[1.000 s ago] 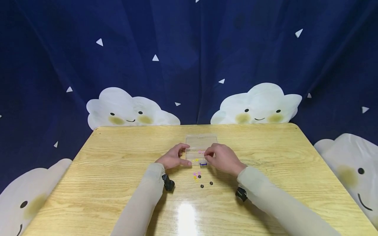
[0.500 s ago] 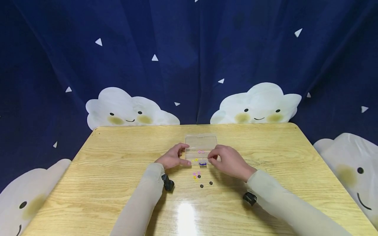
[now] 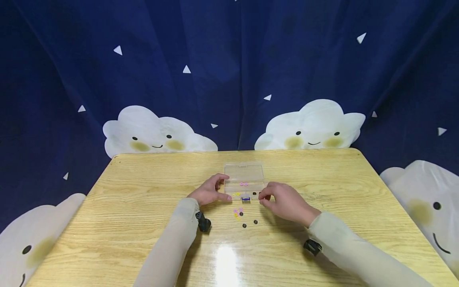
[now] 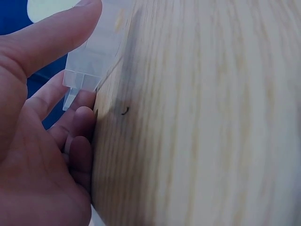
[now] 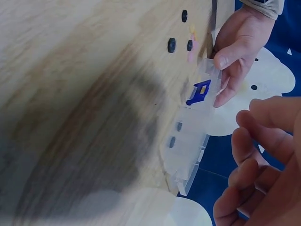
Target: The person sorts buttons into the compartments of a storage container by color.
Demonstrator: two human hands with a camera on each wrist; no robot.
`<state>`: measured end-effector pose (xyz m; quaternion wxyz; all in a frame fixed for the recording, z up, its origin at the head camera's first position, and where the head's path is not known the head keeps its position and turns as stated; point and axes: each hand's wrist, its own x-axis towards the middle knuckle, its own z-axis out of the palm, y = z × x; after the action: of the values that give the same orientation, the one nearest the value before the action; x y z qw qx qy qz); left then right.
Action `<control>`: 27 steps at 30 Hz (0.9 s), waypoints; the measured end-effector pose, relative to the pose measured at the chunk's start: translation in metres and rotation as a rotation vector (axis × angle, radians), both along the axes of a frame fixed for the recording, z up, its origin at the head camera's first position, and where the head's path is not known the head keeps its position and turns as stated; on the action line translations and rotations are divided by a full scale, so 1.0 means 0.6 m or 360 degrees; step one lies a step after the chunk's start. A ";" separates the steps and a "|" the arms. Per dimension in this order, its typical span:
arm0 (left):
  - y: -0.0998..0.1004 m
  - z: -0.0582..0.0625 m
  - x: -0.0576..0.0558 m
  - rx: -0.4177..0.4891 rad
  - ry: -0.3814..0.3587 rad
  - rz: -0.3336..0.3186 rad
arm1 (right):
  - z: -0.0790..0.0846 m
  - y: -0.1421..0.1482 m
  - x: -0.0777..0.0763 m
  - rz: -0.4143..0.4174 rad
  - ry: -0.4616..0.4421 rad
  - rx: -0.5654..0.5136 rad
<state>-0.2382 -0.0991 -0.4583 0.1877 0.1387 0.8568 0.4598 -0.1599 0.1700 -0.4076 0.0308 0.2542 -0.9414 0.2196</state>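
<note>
A clear plastic box (image 3: 247,188) lies with its transparent lid (image 3: 244,172) raised at the back. My left hand (image 3: 210,190) grips its left end, thumb at the front edge and fingers round the side. By the front right corner is my right hand (image 3: 285,202), fingers loosely curled and thumb near the index tip, with nothing visible between them. Two small black discs (image 5: 178,126) lie in the front right compartment. Pink rings (image 3: 244,184) sit in the back part, yellow pieces (image 3: 237,194) at front left. A blue frame-like piece (image 5: 201,92) is at the front middle.
On the wooden table (image 3: 143,239), in front of the box, lie loose black discs (image 3: 255,222), pink pieces (image 3: 240,209) and a yellow piece (image 3: 236,215). A dark blue curtain (image 3: 229,79) with clouds hangs behind the table.
My right hand has drawn back from over the box, to the right and towards me, uncovering black discs in the front right compartment. My left hand has stayed at the box's left end.
</note>
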 end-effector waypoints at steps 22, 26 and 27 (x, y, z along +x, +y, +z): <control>0.000 0.003 -0.001 0.0034 -0.0042 0.0013 | -0.028 0.005 0.012 0.0230 -0.0166 0.0135; 0.000 0.000 -0.001 0.0029 -0.0044 0.0020 | -0.034 0.001 0.014 0.0266 -0.0173 0.0138; 0.000 0.000 -0.001 0.0026 -0.0044 0.0023 | -0.035 -0.001 0.014 0.0268 -0.0174 0.0137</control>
<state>-0.2387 -0.0992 -0.4585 0.1952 0.1277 0.8513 0.4701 -0.1514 0.1697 -0.4289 -0.0502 0.3212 -0.9255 0.1943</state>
